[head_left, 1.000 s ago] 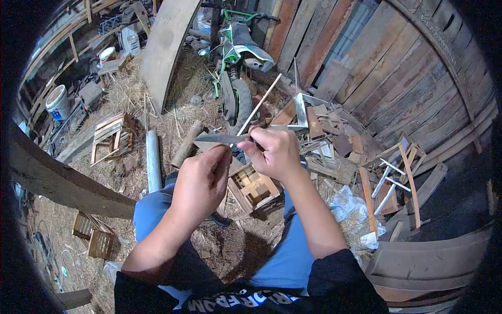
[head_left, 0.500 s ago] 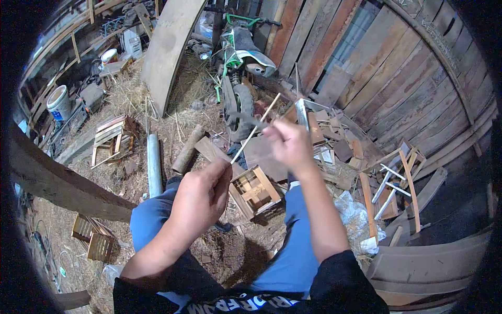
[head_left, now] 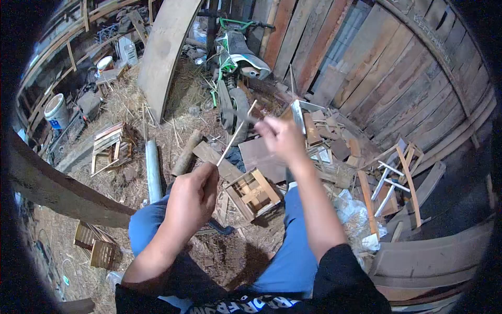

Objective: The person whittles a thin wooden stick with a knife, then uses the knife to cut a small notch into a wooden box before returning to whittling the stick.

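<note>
My left hand [head_left: 191,201] is closed around the lower end of a thin, pale wooden stick [head_left: 230,144], which slants up and away to the right. My right hand [head_left: 282,141] is closed on a dark, blade-like tool [head_left: 253,116], smeared by motion, that lies across the stick near its upper end. The tool's exact kind is not clear. Below the hands, a small wooden slatted crate [head_left: 271,187] rests on the ground between my legs.
A green and white motorbike [head_left: 229,55] stands ahead by the plank wall [head_left: 402,78]. Scrap wood [head_left: 334,136] is heaped at the right. A thick beam [head_left: 63,186] crosses the left side. More small crates [head_left: 103,254] lie lower left, and a white bucket [head_left: 56,112] stands farther back.
My left hand has moved slightly left, and the stick's lower end with it. My right hand has shifted a little left, the tool still across the stick. The view has tilted slightly.
</note>
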Motion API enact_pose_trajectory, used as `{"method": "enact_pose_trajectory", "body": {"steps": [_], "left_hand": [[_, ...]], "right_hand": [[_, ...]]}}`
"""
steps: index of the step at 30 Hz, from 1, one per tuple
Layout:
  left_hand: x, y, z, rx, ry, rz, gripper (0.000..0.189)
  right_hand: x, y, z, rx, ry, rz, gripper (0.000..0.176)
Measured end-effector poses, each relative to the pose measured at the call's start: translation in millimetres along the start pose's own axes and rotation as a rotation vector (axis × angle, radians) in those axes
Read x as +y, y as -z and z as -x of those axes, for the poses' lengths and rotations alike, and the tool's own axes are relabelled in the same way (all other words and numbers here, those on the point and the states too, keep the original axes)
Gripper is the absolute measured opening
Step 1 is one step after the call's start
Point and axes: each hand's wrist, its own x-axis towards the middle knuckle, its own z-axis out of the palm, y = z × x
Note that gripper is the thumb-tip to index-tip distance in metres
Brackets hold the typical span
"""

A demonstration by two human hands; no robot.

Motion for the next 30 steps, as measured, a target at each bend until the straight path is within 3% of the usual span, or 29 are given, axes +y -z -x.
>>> {"method": "enact_pose_trajectory", "body": {"steps": [1, 3, 5, 6, 9, 13, 16, 20, 21, 23, 25, 27, 30], "left_hand": [[-1, 0, 2, -0.014, 0.039, -0.001, 0.007], [-2, -1, 2, -0.018, 0.101, 0.001, 0.007], [-2, 0, 3, -0.003, 0.047, -0.013, 0.008], [-2, 2, 3, -0.004, 0.021, -0.022, 0.008], [-5, 0, 3, -0.012, 0.074, -0.040, 0.008], [-15, -4, 1, 0.025, 0.061, -0.019, 0.009], [-6, -8, 3, 0.015, 0.006, -0.036, 0.010], [0, -7, 3, -0.014, 0.071, -0.015, 0.014], [-1, -6, 3, -0.025, 0.111, 0.013, 0.014], [-9, -8, 2, -0.030, 0.198, 0.077, 0.015], [-16, -10, -1, 0.010, 0.201, 0.140, 0.015], [-14, -11, -3, 0.014, 0.199, 0.134, 0.014], [-7, -10, -5, -0.003, 0.152, 0.033, 0.013]], "right_hand": [[9, 5, -3, -0.030, -0.096, 0.030, 0.047], [3, -7, 5, -0.031, -0.075, -0.030, 0.050], [-22, -10, 16, -0.035, 0.131, 0.014, 0.049], [-16, -11, 15, -0.035, 0.163, 0.015, 0.038], [12, 2, -9, -0.011, -0.136, 0.045, 0.048], [3, -4, 4, -0.019, -0.208, 0.032, 0.044], [7, -8, 5, 0.073, -0.018, 0.017, 0.050], [66, -8, -5, -0.002, -0.491, 0.020, 0.056], [69, -8, -1, 0.067, -0.507, -0.085, 0.056], [74, -13, 7, 0.190, -0.519, -0.292, 0.055], [34, -7, 9, 0.182, -0.360, -0.373, 0.054], [-8, -1, 7, 0.116, -0.203, -0.169, 0.045], [-13, -4, 4, -0.024, -0.260, -0.114, 0.044]]}}
